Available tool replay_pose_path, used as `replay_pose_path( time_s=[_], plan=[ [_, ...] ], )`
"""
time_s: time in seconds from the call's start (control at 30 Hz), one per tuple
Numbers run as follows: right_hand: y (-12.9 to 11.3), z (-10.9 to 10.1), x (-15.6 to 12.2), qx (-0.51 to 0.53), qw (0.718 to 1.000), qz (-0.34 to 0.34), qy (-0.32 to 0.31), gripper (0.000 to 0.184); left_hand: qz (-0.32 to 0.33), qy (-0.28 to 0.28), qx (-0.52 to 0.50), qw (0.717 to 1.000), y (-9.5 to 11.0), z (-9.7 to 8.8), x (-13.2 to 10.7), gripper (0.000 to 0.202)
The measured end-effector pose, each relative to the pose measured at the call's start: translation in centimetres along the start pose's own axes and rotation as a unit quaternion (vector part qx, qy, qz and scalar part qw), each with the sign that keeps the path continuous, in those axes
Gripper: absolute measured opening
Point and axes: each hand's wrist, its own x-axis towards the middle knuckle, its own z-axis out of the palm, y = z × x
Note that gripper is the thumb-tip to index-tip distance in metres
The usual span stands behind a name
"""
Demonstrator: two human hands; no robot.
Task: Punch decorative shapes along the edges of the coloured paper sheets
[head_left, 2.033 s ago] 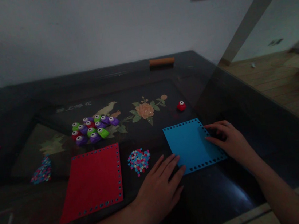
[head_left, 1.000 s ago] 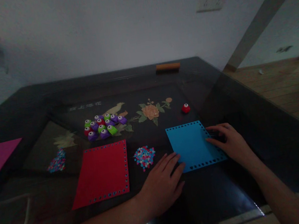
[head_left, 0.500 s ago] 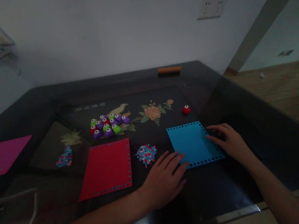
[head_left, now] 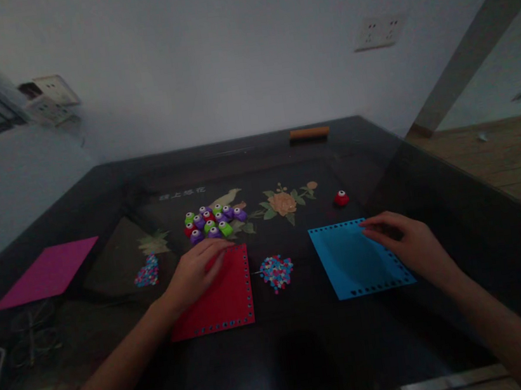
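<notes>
A blue paper sheet (head_left: pixel 353 259) with small punched holes along its edges lies on the dark table. My right hand (head_left: pixel 405 240) is over its right side, thumb and index finger near the top corner, a narrow gap between them. Over the upper part of a red paper sheet (head_left: pixel 219 296), also edged with holes, is my left hand (head_left: pixel 196 270), its fingers stretched towards the top edge and holding nothing visible. Between the sheets sits a pile of tiny pink, blue and white paper cut-outs (head_left: pixel 276 272). A single red craft punch (head_left: pixel 341 198) stands behind the blue sheet.
Several purple, green and red craft punches (head_left: pixel 210 226) are grouped behind the red sheet. Further left are another confetti pile (head_left: pixel 148 272) and a magenta sheet (head_left: pixel 52 271). An orange-brown roll (head_left: pixel 309 133) lies at the table's back edge. Cables (head_left: pixel 32 340) are at lower left.
My left hand has left the blue sheet's lower left corner and moved over to the red sheet. My right hand has shifted up towards the blue sheet's top corner. The view has turned slightly left.
</notes>
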Motion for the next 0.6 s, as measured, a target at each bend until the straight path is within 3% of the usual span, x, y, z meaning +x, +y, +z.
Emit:
replay_pose_path(
  time_s=[0.13, 0.33, 0.47, 0.6],
  plan=[
    [-4.7, 3.2, 1.9, 0.014, 0.993, -0.088, -0.073, 0.016, -0.052, 0.013, 0.0, 0.999, -2.6, -0.8, -1.6, 0.027],
    [-10.9, 10.3, 3.6, -0.029, 0.961, -0.198, -0.19, 0.011, -0.098, -0.03, -0.008, 0.995, -2.6, -1.5, -1.8, 0.026],
    [-12.7, 14.4, 3.9, -0.086, 0.951, -0.201, -0.22, 0.031, -0.122, -0.055, 0.019, 0.991, -2.8, -1.9, -1.8, 0.031],
    [-13.0, 16.6, 3.7, -0.134, 0.942, -0.216, -0.219, 0.061, -0.137, -0.088, 0.04, 0.986, -3.2, -1.7, -2.2, 0.042]
  ],
)
